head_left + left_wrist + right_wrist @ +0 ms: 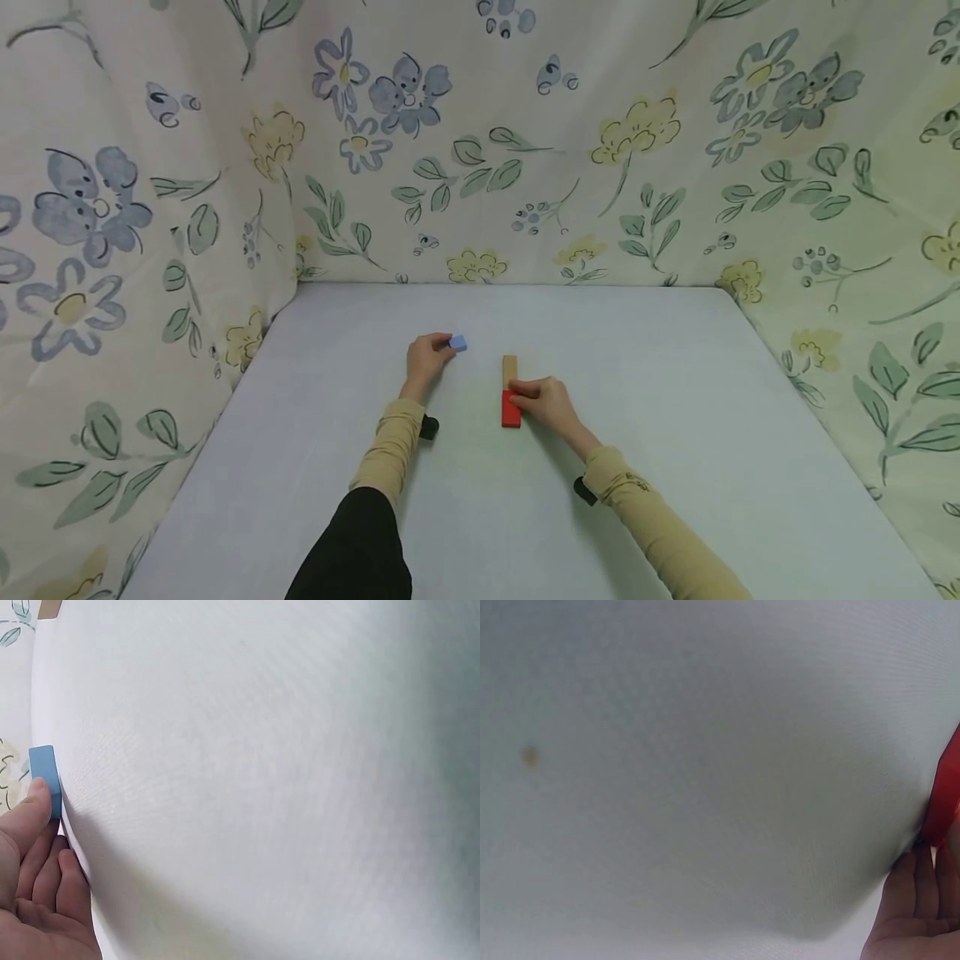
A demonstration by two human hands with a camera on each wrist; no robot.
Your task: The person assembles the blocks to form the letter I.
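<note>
In the head view my left hand point(427, 364) pinches a small blue block point(458, 343) between thumb and fingers, left of the other blocks. The left wrist view shows the thumb on the face of this blue block point(46, 771), low over the table. My right hand point(550, 403) grips a flat red block point(511, 413) by its upper right part, near the middle of the table. Directly beyond the red block lies a narrow wooden block point(510, 367), in line with it. At the right edge of the right wrist view the red block point(943, 796) shows partly, with fingers beneath it.
A white table point(675, 375) spreads around both hands. Flower-patterned cloth point(480, 200) hangs behind it and along both sides. Each wrist carries a small black camera, such as the black device point(429, 427) on the left.
</note>
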